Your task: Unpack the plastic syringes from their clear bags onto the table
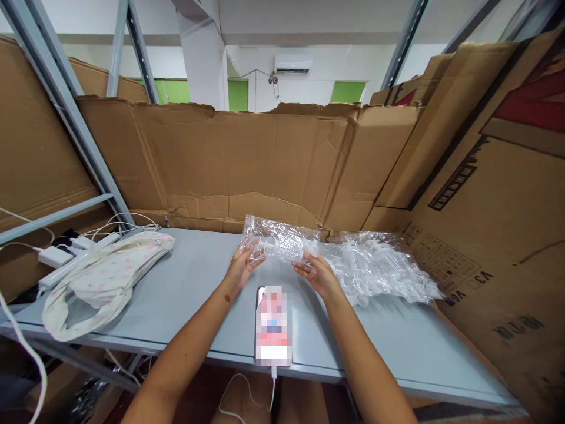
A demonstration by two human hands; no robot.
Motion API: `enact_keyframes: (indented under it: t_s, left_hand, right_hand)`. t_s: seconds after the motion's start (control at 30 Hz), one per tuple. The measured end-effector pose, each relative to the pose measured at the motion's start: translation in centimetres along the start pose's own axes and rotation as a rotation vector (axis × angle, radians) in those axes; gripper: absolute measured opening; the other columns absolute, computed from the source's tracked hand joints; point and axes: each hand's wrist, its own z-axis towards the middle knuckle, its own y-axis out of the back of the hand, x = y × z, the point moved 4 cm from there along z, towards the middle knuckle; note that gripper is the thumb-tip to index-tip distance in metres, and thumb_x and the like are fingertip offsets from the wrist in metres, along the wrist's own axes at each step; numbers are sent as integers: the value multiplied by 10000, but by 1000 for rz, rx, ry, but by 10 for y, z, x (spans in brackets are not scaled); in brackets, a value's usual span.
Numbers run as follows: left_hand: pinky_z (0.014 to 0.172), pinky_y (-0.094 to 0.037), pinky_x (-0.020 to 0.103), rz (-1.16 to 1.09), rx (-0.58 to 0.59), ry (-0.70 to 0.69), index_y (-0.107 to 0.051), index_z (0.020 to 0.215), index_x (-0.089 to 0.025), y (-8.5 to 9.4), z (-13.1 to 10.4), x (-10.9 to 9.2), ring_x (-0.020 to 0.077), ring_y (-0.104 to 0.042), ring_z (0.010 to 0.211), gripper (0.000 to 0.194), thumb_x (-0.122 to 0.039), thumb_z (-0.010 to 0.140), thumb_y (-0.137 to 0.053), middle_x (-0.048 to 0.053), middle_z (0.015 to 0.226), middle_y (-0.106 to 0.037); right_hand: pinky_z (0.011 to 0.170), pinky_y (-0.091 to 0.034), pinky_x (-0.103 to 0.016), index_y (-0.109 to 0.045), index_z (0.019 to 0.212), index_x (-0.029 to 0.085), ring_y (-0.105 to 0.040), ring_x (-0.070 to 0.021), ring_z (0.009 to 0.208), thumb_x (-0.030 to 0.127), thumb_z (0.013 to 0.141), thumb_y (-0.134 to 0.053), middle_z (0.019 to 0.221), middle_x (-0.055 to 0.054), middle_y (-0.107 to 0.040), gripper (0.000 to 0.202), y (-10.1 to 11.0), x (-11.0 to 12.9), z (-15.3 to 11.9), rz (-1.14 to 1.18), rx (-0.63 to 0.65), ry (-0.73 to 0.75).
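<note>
A clear plastic bag (286,246) with white contents is held up between my two hands, over the far half of the grey table. What the white contents are is hard to make out through the shiny film. My left hand (242,259) grips the bag's left end, thumb and fingers curled on the film. At its lower right end, my right hand (316,272) pinches the bag. Just right of that hand lies a heap of clear bags with white pieces inside (379,265). Below the hands, a phone (272,327) with a blurred screen rests near the table's front edge.
A white cable (273,380) runs from the phone over the edge. On the left lie a pale fabric bag (119,265) and a power strip (70,265) with plugs and wires. Cardboard walls (256,159) and a metal frame (79,135) enclose the grey table (189,277).
</note>
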Motion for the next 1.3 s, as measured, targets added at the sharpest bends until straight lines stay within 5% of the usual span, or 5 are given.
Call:
enact_keyframes:
  t_s: [0.27, 0.67, 0.87, 1.0, 1.3]
  left_hand:
    - [914, -477, 377, 150, -6, -40, -532, 1161, -198, 4, 2, -5, 190, -650, 925, 416, -221, 759, -639, 106, 1215, -573]
    - [681, -509, 316, 668, -120, -292, -364, 1292, -256, 7, 2, -17, 93, -594, 640, 596, -247, 750, -613, 90, 1124, -542]
    - [826, -459, 324, 958, 35, -555, -604, 1003, -259, -5, -8, -29, 198, -533, 981, 332, -262, 682, -688, 69, 1164, -514]
    - [1056, -242, 466, 1050, 44, -730, -665, 853, -276, -9, -15, -39, 298, -319, 1274, 192, -302, 670, -716, 67, 1265, -499]
    - [1081, -161, 478, 1259, 171, -872, -667, 923, -323, -8, -19, -40, 244, -443, 1192, 152, -306, 794, -588, 41, 1153, -615]
  right_hand:
    - [794, -556, -431, -568, 718, 231, -674, -201, 771, 212, 593, -779, 761, 33, -685, 246, 4, -1, 2, 168, 29, -57]
    - [701, -584, -341, -562, 811, 206, -695, -226, 761, 210, 596, -787, 808, -14, -695, 311, 6, 6, 1, -21, 63, -13]
    - [689, -591, -320, -571, 755, 206, -697, -221, 751, 236, 591, -789, 806, -7, -696, 274, 15, 8, 7, 5, 19, -3]
    - [715, -590, -344, -580, 716, 199, -696, -224, 744, 261, 587, -789, 789, -23, -700, 254, 17, 11, 7, 1, 26, -6]
    - [671, -590, -307, -593, 668, 214, -700, -213, 718, 261, 598, -783, 711, 21, -687, 208, 19, 15, 6, 20, 17, -7]
